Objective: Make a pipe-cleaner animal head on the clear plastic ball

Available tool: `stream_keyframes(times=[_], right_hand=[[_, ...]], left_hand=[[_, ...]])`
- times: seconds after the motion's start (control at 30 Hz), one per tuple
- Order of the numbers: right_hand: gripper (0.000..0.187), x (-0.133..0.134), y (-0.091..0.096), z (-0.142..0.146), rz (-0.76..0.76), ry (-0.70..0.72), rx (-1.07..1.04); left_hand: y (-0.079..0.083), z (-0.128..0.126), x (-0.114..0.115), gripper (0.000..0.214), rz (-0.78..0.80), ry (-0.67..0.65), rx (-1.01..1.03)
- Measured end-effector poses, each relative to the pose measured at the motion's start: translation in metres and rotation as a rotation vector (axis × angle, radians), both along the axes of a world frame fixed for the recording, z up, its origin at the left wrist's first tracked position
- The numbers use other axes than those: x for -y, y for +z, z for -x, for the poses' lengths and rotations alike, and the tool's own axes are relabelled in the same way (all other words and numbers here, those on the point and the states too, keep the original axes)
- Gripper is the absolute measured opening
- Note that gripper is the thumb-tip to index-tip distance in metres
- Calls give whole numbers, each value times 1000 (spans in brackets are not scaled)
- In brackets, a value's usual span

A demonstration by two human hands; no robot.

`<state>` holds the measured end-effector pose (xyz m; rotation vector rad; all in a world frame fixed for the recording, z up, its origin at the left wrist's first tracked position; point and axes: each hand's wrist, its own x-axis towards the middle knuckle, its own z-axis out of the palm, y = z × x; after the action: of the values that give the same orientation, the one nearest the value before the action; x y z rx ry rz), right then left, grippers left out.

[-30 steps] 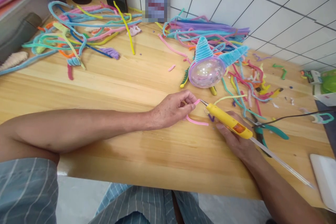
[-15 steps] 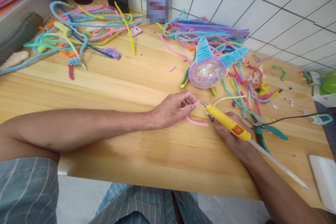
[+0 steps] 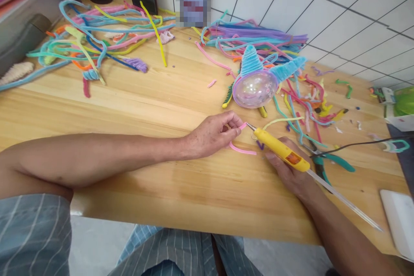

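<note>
My left hand [image 3: 216, 134] pinches a pink pipe cleaner [image 3: 243, 151]; one short end sticks out past the fingertips and the longer tail hangs below the hand. My right hand [image 3: 289, 172] is closed round a yellow hot glue gun [image 3: 280, 147], with a clear glue stick [image 3: 344, 200] jutting from its back. The metal nozzle is at the pink tip, and I cannot tell whether they touch. Just beyond the hands sits a clear plastic dome [image 3: 255, 90] with a purple rim and two blue fuzzy ear shapes [image 3: 251, 62].
Pliers with teal handles [image 3: 338, 162] lie beside my right hand, near a black cord [image 3: 359, 144]. Loose pipe cleaners [image 3: 106, 39] are heaped at the back left, and a bundle [image 3: 258, 36] lies along the tiled wall. A white object [image 3: 397, 220] rests at the right edge.
Almost nothing differs. Both hands keep their hold, and the nozzle stays by the pink tip; the view has shifted very slightly.
</note>
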<state>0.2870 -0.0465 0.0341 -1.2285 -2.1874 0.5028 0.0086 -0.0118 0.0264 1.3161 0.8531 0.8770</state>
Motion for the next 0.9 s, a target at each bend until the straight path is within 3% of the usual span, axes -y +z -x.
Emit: stream_keyframes(times=[0.9], right_hand=[[12, 1, -4, 1, -19, 20, -55]], left_hand=[[-1, 0, -1, 9, 1, 7, -8]])
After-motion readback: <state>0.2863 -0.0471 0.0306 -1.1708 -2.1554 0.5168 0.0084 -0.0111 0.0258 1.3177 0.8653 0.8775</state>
